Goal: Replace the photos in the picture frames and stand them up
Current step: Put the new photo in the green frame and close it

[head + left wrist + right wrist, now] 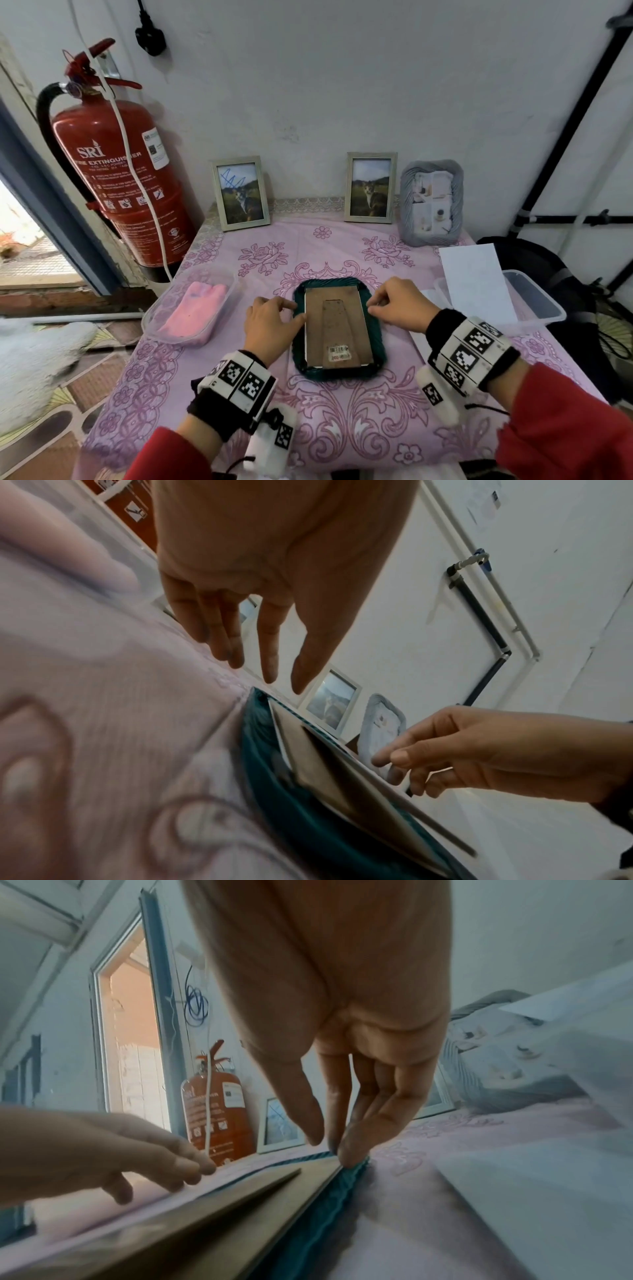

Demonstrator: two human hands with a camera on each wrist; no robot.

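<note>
A teal ruffled picture frame (377,342) lies face down in the middle of the pink tablecloth. Its brown backing board (337,325), with the stand leg folded flat and a barcode sticker, faces up. My left hand (296,310) sits at the frame's left edge with relaxed fingers, the thumb against the board's side. In the left wrist view the left hand (282,681) hovers just over the teal rim (274,791). My right hand (373,306) touches the upper right edge. In the right wrist view the right hand (330,1148) has its fingertips on the rim (329,1204).
Two silver frames (239,192) (371,186) with cat photos and a grey ruffled frame (431,202) stand along the wall. A clear tub (150,318) holding pink cloth sits left; another tub (541,305) with white sheets (476,281) sits right. A fire extinguisher (120,171) hangs far left.
</note>
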